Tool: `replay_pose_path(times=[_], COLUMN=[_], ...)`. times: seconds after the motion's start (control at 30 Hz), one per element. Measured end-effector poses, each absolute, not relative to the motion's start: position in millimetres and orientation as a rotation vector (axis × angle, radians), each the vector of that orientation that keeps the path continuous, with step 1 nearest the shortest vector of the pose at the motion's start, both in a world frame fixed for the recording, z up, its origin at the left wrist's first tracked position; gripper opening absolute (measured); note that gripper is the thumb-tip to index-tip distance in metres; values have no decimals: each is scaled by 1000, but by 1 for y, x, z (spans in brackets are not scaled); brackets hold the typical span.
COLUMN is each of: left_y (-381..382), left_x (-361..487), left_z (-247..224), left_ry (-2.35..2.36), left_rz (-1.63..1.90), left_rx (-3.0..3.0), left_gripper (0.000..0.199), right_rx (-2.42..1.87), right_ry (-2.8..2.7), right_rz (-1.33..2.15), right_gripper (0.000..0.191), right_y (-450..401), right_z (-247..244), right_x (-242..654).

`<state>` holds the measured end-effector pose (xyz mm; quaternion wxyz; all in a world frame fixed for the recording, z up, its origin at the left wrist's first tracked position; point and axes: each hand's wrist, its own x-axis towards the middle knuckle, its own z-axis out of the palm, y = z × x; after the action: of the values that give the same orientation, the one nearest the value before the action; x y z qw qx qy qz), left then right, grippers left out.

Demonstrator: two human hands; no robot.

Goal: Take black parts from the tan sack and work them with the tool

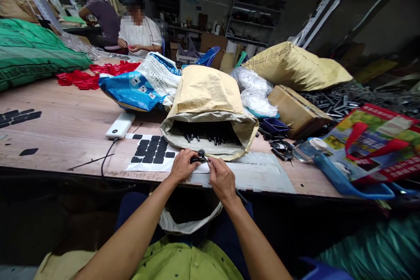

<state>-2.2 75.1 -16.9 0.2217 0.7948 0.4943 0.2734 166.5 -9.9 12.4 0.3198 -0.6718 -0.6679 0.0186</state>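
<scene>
At the table's front edge, my left hand (183, 165) is closed around a small black part with a round knob (201, 153); its exact kind is not clear. My right hand (222, 177) pinches a thin, shiny metal piece (206, 159) whose tip meets the black part. Just behind both hands lies an open paper sack (210, 92), its mouth facing me, with several slim black pieces (215, 140) inside. To the left of my hands, black rounded stickers (152, 149) sit in rows on a white sheet. A second open bag (190, 226) hangs at my lap, below the table edge.
A white power bank (120, 126) with a cable is on the left. Behind it are a blue-white sack (144, 81) and red parts (82, 79). A blue tray (354, 186), a jar (311, 148) and a cardboard box (297, 111) stand right. Two people sit at the back left.
</scene>
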Motion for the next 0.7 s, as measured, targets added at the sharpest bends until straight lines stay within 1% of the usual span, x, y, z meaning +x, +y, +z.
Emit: replay_pose_path(times=[0.17, 0.33, 0.5, 0.7], left_y=[74, 76, 76, 76], left_x=[-3, -4, -5, -6], left_z=[-17, -16, -15, -16], left_ry=[1339, 1338, 1345, 1339], left_rz=[786, 773, 755, 774], left_rx=[2150, 2117, 2068, 2049], left_gripper=[19, 20, 21, 22], right_rx=[-1840, -1966, -2000, -1979], right_ry=[-1737, -1837, -1826, -1839], right_rz=[-82, -233, -265, -295], right_gripper=[23, 16, 15, 16], right_y=[12, 31, 34, 30], right_z=[14, 2, -8, -8], right_x=[187, 201, 200, 198])
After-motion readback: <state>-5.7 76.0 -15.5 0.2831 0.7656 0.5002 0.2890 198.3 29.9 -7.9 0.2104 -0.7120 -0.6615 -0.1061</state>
